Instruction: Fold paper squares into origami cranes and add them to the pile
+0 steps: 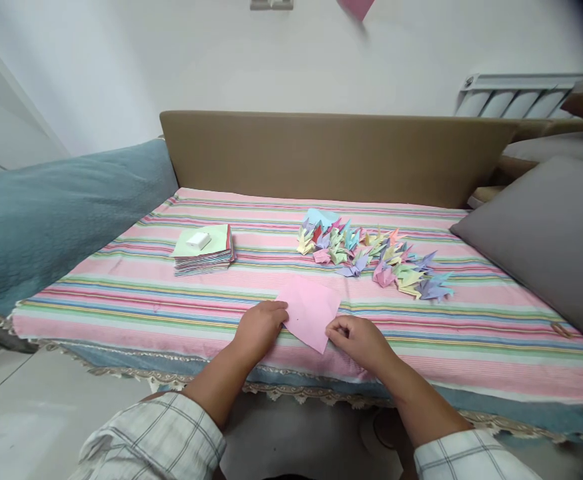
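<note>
A flat sheet of pink paper (312, 311) lies on the striped cloth in front of me, one corner pointing toward me. My left hand (263, 327) is closed on its left edge, the fingertips resting at the paper's side. At the lower right edge, my right hand (359, 337) pinches the sheet between thumb and curled fingers. Beyond the sheet, to the right, spreads a pile of folded paper cranes (356, 250) in many colours. A light blue piece of paper (321, 217) sits at the back of the pile.
A stack of coloured paper (202, 263) stands at left with a small white box (199, 241) on top. The striped cloth (136, 293) covers the sofa seat. Grey cushions (546, 227) lie at right, a blue armrest (71, 200) at left, and a brown backrest (321, 157) behind.
</note>
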The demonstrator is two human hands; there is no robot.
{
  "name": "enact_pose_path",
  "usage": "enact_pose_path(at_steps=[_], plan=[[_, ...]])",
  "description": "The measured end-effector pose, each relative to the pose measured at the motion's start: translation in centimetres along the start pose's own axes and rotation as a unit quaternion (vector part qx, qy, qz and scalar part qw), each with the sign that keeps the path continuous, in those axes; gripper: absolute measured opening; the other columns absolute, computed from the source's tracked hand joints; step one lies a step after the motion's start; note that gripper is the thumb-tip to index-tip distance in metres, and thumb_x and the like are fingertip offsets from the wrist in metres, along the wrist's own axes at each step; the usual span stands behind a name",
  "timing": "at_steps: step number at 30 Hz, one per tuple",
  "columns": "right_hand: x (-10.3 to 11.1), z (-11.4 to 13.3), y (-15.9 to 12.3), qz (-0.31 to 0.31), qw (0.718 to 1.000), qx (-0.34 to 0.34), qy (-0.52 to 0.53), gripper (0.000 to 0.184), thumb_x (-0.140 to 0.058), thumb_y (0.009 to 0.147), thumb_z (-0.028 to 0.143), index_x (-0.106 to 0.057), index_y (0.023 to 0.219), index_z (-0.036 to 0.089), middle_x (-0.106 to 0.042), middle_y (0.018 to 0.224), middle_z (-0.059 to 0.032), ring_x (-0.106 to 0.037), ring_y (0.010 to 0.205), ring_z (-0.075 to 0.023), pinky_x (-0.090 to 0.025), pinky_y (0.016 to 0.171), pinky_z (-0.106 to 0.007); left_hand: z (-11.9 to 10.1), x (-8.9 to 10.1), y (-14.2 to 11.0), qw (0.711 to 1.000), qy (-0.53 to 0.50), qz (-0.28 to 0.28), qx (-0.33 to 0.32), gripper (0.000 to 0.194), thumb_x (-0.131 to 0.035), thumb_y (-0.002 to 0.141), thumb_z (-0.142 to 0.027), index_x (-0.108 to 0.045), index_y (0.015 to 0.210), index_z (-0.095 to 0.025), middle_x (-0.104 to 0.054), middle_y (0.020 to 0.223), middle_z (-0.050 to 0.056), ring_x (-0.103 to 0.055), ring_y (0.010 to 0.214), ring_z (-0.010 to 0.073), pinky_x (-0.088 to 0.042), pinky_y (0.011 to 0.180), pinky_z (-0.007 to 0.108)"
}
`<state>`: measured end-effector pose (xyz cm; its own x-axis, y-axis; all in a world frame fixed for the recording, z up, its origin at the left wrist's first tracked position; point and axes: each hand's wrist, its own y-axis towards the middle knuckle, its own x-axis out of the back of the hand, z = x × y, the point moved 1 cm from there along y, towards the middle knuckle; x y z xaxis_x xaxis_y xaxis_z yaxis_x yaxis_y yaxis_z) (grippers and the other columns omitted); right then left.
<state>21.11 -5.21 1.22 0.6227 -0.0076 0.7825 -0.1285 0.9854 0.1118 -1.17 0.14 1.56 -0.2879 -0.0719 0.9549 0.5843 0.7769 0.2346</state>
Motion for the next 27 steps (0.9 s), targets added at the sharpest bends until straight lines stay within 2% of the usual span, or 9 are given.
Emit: enact_pose_path(at_steps=[3,5,6,9,11,13,15,20,27], plan=[[0.2,0.0,0.1,-0.071,0.995,0.033,-0.068,0.015,-0.054,0.078,0.03,-0.067,0.079,0.023,-0.065,0.076,-0.0022,-0.059,0.074,-0.0187,-0.042,0.07,-0.032,0.3,-0.2,0.0,1.0,-0.013,0.005,0.012,0.024,-0.052,0.079,-0.011,-0.071,0.086,-0.024,-0.065,0.116,0.002,-0.06,0.105,0.0195,-0.051,0.088,0.033],[0.3,0.0,0.1,-0.112,0.987,0.072,-0.091,0.015,-0.055,0.078,0.03,-0.067,0.086,0.023,-0.066,0.094,-0.0059,-0.057,0.092,-0.0225,-0.039,0.083,-0.038,0.6,-0.1,-0.1,1.0,-0.023,0.011,0.0,0.025,-0.052,0.078,-0.01,-0.071,0.084,-0.024,-0.065,0.115,0.002,-0.06,0.105,0.019,-0.051,0.088,0.033],[0.3,-0.1,0.1,-0.114,0.985,0.09,-0.096,0.016,-0.055,0.079,0.03,-0.066,0.088,0.024,-0.065,0.104,-0.0066,-0.055,0.1,-0.0241,-0.036,0.089,-0.042,0.8,0.0,-0.1,0.999,-0.028,0.013,-0.009,0.025,-0.052,0.078,-0.009,-0.071,0.083,-0.024,-0.065,0.115,0.002,-0.06,0.106,0.019,-0.05,0.088,0.033],[0.1,-0.2,-0.1,-0.057,0.984,0.131,-0.105,0.022,-0.054,0.082,0.035,-0.065,0.1,0.027,-0.059,0.123,-0.0052,-0.046,0.117,-0.0272,-0.024,0.1,-0.051,1.2,0.3,-0.1,0.998,-0.041,0.017,-0.036,0.025,-0.052,0.077,-0.008,-0.07,0.082,-0.024,-0.066,0.114,0.003,-0.06,0.107,0.019,-0.05,0.089,0.032],[-0.1,-0.4,-0.2,-0.003,0.983,0.148,-0.109,0.037,-0.057,0.08,0.046,-0.06,0.112,0.028,-0.055,0.13,-0.0065,-0.042,0.122,-0.0293,-0.018,0.103,-0.055,1.4,0.6,-0.1,0.998,-0.043,0.018,-0.045,0.025,-0.052,0.076,-0.006,-0.07,0.081,-0.023,-0.066,0.113,0.003,-0.06,0.107,0.0185,-0.049,0.09,0.032],[-0.3,-0.7,-0.1,0.033,0.981,0.156,-0.113,0.058,-0.062,0.072,0.056,-0.055,0.121,0.028,-0.05,0.134,-0.0092,-0.04,0.124,-0.0311,-0.015,0.104,-0.056,1.5,0.9,-0.2,0.998,-0.041,0.023,-0.047,0.025,-0.052,0.076,-0.005,-0.069,0.081,-0.022,-0.067,0.112,0.003,-0.059,0.107,0.0184,-0.048,0.091,0.032],[-0.4,-1.1,0.0,0.045,0.981,0.149,-0.117,0.068,-0.068,0.065,0.058,-0.052,0.124,0.027,-0.049,0.134,-0.0104,-0.04,0.123,-0.0311,-0.018,0.104,-0.054,1.6,1.2,-0.2,0.998,-0.037,0.031,-0.045,0.024,-0.052,0.076,-0.005,-0.069,0.081,-0.022,-0.067,0.112,0.004,-0.059,0.108,0.0189,-0.048,0.091,0.033],[-0.4,-2.0,0.4,0.021,0.987,0.113,-0.116,0.055,-0.066,0.071,0.05,-0.057,0.119,0.025,-0.053,0.125,-0.0095,-0.045,0.117,-0.028,-0.031,0.098,-0.047,1.9,1.4,-0.2,0.997,-0.045,0.041,-0.046,0.023,-0.055,0.076,-0.007,-0.068,0.087,-0.023,-0.067,0.112,0.004,-0.059,0.108,0.0192,-0.046,0.092,0.032],[-0.1,-2.4,0.6,0.016,0.991,0.093,-0.091,0.049,-0.067,0.072,0.043,-0.059,0.116,0.025,-0.054,0.12,-0.0086,-0.047,0.112,-0.027,-0.036,0.095,-0.043,2.6,1.8,-0.4,0.998,-0.034,0.044,0.002,0.014,-0.06,0.077,-0.018,-0.069,0.086,-0.022,-0.067,0.11,0.005,-0.059,0.107,0.0218,-0.048,0.088,0.033]])
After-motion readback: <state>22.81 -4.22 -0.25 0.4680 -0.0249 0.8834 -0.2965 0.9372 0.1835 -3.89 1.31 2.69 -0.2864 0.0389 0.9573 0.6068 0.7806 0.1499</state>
